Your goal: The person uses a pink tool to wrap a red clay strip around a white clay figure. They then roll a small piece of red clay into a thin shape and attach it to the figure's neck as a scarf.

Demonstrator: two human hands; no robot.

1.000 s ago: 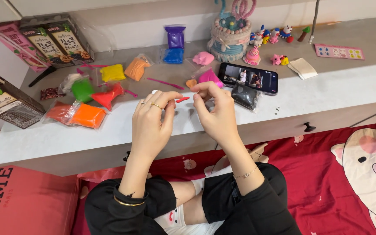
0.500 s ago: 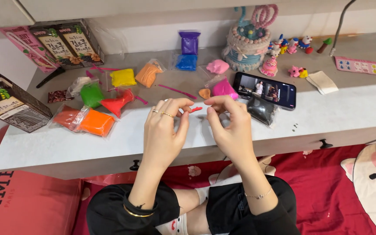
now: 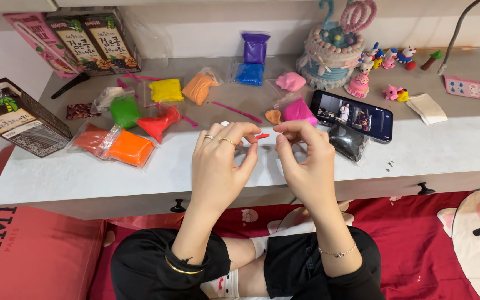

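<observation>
Both of my hands are raised over the white desk (image 3: pixel 445 153), fingertips almost meeting. My left hand (image 3: pixel 220 164), with rings on two fingers, pinches a small red piece of clay (image 3: pixel 262 135) at its tips. My right hand (image 3: pixel 306 161) has thumb and forefinger pressed together just right of that piece; whether it touches the clay I cannot tell. A bracelet circles each wrist. Right behind my right hand lie a pink clay bag (image 3: pixel 297 110), a black clay bag (image 3: pixel 348 143) and a phone (image 3: pixel 352 115) with a lit screen.
Bags of orange (image 3: pixel 130 148), red (image 3: pixel 159 123), green (image 3: pixel 124 110), yellow (image 3: pixel 166 90), blue (image 3: pixel 249 74) and purple (image 3: pixel 255 48) clay lie across the desk. Drink cartons (image 3: pixel 20 119) stand at the left, a clay cake (image 3: pixel 331 53) and small figurines (image 3: pixel 387 58) at the back right. Red bedding (image 3: pixel 429 239) lies below.
The view has shifted so the desk items sit further right and lower. My hands stay close together on the red clay, fingers slightly reworked.
</observation>
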